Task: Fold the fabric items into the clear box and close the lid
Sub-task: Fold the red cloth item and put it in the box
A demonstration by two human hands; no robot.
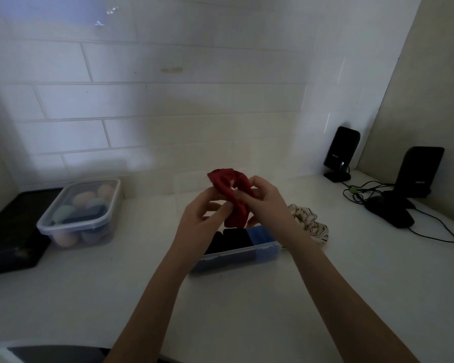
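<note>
1. White counter (89, 297) against a tiled wall carries the clear box (236, 254), which stands mid-counter holding dark and blue fabric.
2. I see left hand (205, 218) and right hand (262, 200) close together, both pinching the red fabric (233, 195) above the box.
3. Judgement: soft, light, floppy; grip the edges.
4. Cream patterned fabric (312, 224) lies just beside the box.

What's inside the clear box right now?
The clear box holds dark folded fabric and a blue piece at its right end. Its left end is hidden behind the left hand.
</note>
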